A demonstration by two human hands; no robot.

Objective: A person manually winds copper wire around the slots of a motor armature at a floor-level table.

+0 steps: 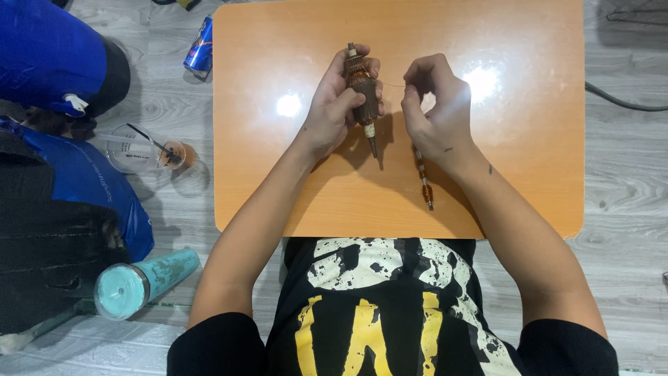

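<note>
My left hand (339, 104) grips a brown motor armature (362, 94) wound with copper wire, its metal shaft ends pointing up and down, just above the orange table (278, 174). A thin copper wire (394, 85) runs from the armature to my right hand (435, 108), whose fingers pinch it. A slim tool with a banded handle (424, 182) sticks out below my right hand, resting on the table; its upper part is hidden by the hand.
On the grey floor to the left lie a blue drink can (200, 47), a clear plastic cup with a straw (142, 147), a teal tumbler (145, 280) and blue bags (83, 181). A black cable (619, 101) runs at the right.
</note>
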